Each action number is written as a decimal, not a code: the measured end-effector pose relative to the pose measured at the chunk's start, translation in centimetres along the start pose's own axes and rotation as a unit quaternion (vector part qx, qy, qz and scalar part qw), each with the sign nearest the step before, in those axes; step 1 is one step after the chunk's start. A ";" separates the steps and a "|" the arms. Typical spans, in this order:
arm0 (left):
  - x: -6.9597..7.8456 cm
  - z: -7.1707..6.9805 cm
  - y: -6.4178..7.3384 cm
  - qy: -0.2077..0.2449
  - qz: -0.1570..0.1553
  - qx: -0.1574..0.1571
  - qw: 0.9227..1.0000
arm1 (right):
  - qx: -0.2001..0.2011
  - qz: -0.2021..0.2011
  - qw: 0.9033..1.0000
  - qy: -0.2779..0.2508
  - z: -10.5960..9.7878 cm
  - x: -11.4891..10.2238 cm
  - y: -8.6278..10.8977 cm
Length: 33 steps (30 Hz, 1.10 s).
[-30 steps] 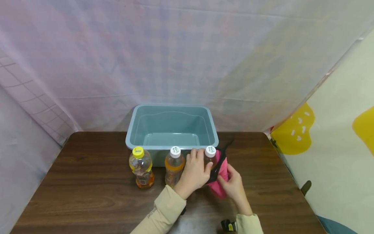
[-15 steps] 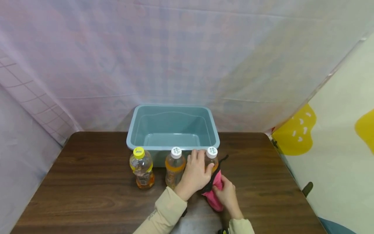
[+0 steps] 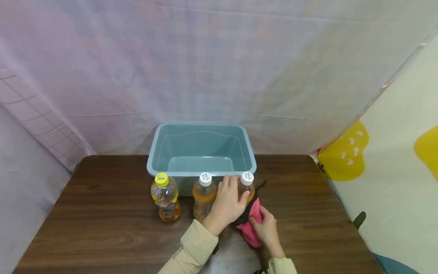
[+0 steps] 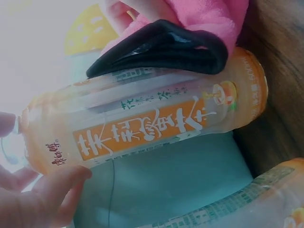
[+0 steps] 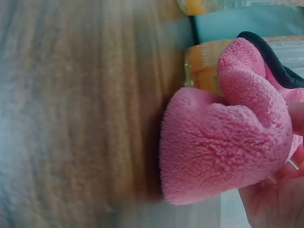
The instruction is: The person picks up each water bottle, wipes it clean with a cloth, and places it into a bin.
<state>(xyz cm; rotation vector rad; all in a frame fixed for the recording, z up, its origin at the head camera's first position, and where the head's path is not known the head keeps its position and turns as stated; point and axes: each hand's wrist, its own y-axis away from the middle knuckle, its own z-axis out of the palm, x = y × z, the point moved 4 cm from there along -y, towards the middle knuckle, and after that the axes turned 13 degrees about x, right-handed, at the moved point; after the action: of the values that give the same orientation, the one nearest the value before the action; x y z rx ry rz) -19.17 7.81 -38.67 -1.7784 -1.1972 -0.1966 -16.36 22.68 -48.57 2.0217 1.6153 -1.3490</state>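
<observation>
In the head view, my left hand (image 3: pixel 225 207) grips the upper part of a clear plastic bottle (image 3: pixel 247 192) with a white cap, the rightmost of three. This bottle (image 4: pixel 142 126) has an orange label with white lettering, seen in the left wrist view. My right hand (image 3: pixel 267 229) pinches a pink fluffy cloth (image 3: pixel 252 230) with black edging. The cloth's black edge (image 4: pixel 159 52) lies along the bottle's side. A folded bulge of the cloth (image 5: pixel 223 147) hangs close over the table in the right wrist view. Some right fingers are hidden behind the cloth.
A second white-capped bottle (image 3: pixel 204 198) stands left of my left hand. Farther left is a yellow-capped bottle (image 3: pixel 166 199) with a little amber liquid. Behind them sits a blue-grey plastic tub (image 3: pixel 150 163) on the brown wooden table (image 3: pixel 102 213). Patterned curtains (image 3: pixel 205 68) hang behind.
My right hand has drawn the pink cloth down and toward me along the bottle's side, then stayed nearly still for the last half second. My left hand keeps its grip on the bottle.
</observation>
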 end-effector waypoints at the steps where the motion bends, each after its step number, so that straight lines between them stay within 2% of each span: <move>1: 0.1 0.0 0.0 0.002 -0.001 0.001 1.000 | 0.000 0.000 1.000 -0.006 -0.2 -0.1 0.0; 11: 0.4 0.2 0.1 0.025 -0.021 0.003 0.999 | 0.050 -0.007 0.997 -0.065 -2.9 -1.1 0.2; 17: 0.6 0.3 0.0 -0.004 -0.042 0.020 0.999 | 0.062 0.012 0.994 -0.091 -4.2 -1.7 0.6; 22: 0.6 0.4 0.0 -0.023 -0.058 0.010 0.998 | 0.070 0.036 0.993 -0.092 -4.8 -1.7 0.8; 25: 0.5 0.3 0.1 -0.032 -0.055 0.003 0.998 | 0.075 0.045 0.992 -0.093 -5.1 -1.7 0.9; 29: 0.5 0.0 -0.1 -0.045 -0.034 0.005 0.998 | 0.081 0.048 0.991 -0.093 -5.5 -1.6 0.9; 33: 0.7 -0.3 -0.3 -0.028 -0.017 0.004 0.999 | 0.083 0.052 0.991 -0.090 -5.7 -1.6 0.7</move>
<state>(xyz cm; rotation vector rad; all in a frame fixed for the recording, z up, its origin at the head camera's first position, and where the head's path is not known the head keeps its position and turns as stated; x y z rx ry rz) -18.94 8.03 -37.99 -1.7677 -1.2680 -0.1622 -12.79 25.11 -44.45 1.9758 1.3434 -1.6230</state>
